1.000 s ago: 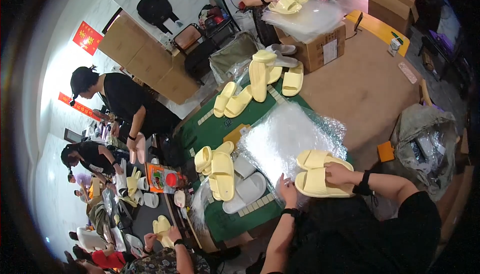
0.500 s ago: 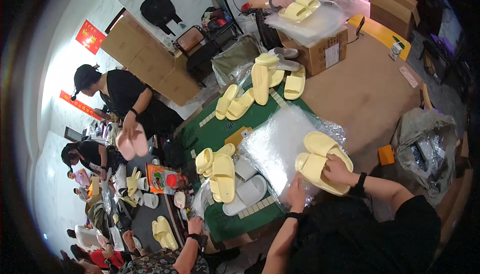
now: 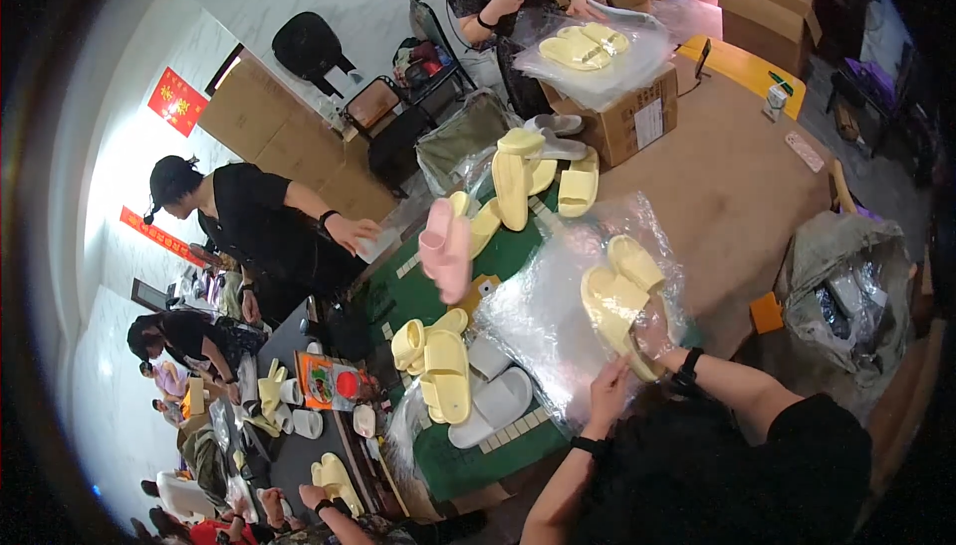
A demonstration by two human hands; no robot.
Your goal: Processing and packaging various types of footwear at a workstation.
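Observation:
In my right hand (image 3: pixel 657 334) is a pair of yellow slippers (image 3: pixel 614 301), with the fingers closed about their heel end. The pair lies tilted over a stack of clear plastic bags (image 3: pixel 543 291), and a film of plastic shows around it. My left hand (image 3: pixel 609 393) is closed beside the near slipper's heel, at the edge of the clear plastic; its fingertips seem to pinch the film. Left of the bags, more yellow slippers (image 3: pixel 446 376) and a pair of white slippers (image 3: pixel 491 408) lie on the green mat (image 3: pixel 438 465). Pink slippers (image 3: pixel 445 251) are farther back.
Across the table a person stands behind a carton (image 3: pixel 627 122) topped with plastic bags and yellow slippers. Another person at left reaches toward the mat. A grey sack (image 3: pixel 846 286) of bagged goods stands at right, near an orange piece (image 3: pixel 766 312).
My right hand has shifted the yellow slippers slightly left and turned them more upright. My left hand has moved right, toward their heels. The pink slippers have left the other person's hand for the mat.

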